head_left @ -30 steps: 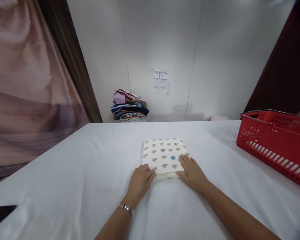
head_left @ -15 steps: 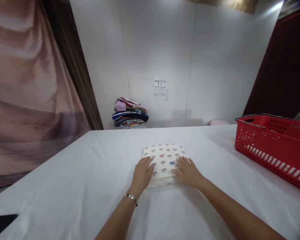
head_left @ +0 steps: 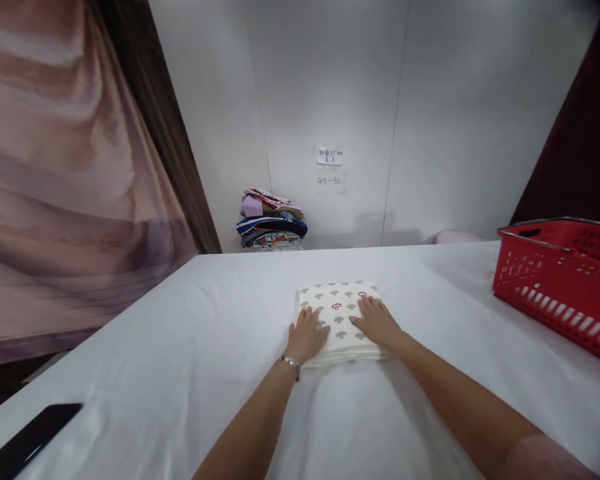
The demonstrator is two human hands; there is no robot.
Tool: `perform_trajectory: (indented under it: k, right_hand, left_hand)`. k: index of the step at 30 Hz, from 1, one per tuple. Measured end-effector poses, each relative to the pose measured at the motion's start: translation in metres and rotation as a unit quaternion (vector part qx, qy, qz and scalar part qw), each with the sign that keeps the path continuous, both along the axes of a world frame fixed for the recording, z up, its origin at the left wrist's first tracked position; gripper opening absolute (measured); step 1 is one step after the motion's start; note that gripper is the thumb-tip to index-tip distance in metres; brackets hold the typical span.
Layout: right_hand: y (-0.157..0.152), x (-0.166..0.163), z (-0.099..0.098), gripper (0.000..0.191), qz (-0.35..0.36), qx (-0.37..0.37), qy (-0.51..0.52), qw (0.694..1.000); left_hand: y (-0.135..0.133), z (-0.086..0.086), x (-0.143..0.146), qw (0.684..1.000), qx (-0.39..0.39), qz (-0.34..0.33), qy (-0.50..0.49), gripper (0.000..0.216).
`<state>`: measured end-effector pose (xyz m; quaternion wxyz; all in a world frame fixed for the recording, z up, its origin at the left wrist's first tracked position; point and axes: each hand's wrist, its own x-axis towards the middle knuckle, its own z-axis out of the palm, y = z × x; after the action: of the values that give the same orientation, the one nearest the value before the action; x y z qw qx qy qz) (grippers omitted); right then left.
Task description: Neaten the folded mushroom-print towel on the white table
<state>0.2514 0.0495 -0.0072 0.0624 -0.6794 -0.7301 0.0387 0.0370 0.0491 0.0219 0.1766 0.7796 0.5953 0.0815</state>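
Observation:
A folded white cloth (head_left: 341, 325) with a print of grey, red and blue mushrooms lies on the white-covered table (head_left: 230, 333). Its layers show along the near edge. My left hand (head_left: 307, 335) rests flat on the left part of the cloth, fingers stretched out and thumb spread. On the right part lies my right hand (head_left: 377, 322), also flat with the fingers extended. A metal bracelet (head_left: 290, 363) circles my left wrist.
At the right edge of the table stands a red plastic basket (head_left: 555, 287) with a metal handle. A pile of folded clothes (head_left: 273, 223) is at the back by the wall. A black phone-like slab (head_left: 33, 437) lies at the near left. Pink fabric (head_left: 55, 187) hangs on the left.
My left hand has slid inward from the cloth's left edge onto its top. My right hand has moved a little farther up the cloth. The whole view has turned slightly left.

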Motion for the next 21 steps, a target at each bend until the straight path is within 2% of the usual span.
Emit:
perform_trajectory:
  k: [2, 4, 8, 12, 16, 18, 21]
  right_hand:
    - [0.0, 0.0, -0.001, 0.07, -0.002, 0.006, -0.004, 1.0]
    - [-0.001, 0.0, -0.003, 0.07, 0.001, 0.012, -0.004, 1.0]
    - [-0.002, 0.002, -0.005, 0.069, 0.009, 0.012, 0.008, 1.0]
    - [0.013, -0.001, 0.007, 0.07, 0.005, -0.023, 0.038, 0.999]
    - [0.043, -0.002, 0.021, 0.071, -0.005, 0.021, 0.047, 0.999]
    - [0.056, 0.003, 0.018, 0.072, -0.025, 0.018, 0.047, 0.998]
    - [0.067, 0.013, 0.004, 0.072, -0.045, -0.005, 0.055, 0.997]
  left_hand:
    - [0.014, 0.011, 0.009, 1.0, 0.015, 0.016, 0.01, 0.06]
    - [0.029, 0.014, 0.019, 0.997, 0.073, 0.01, 0.015, 0.063]
    - [0.048, -0.005, 0.027, 0.996, 0.082, 0.027, 0.037, 0.062]
    - [0.05, -0.024, 0.025, 0.993, 0.112, 0.03, 0.027, 0.061]
    - [0.049, -0.025, 0.023, 0.992, 0.122, 0.032, 0.024, 0.06]
    - [0.049, -0.024, 0.023, 0.992, 0.12, 0.032, 0.026, 0.06]
    - [0.048, -0.024, 0.023, 0.991, 0.124, 0.028, 0.029, 0.06]
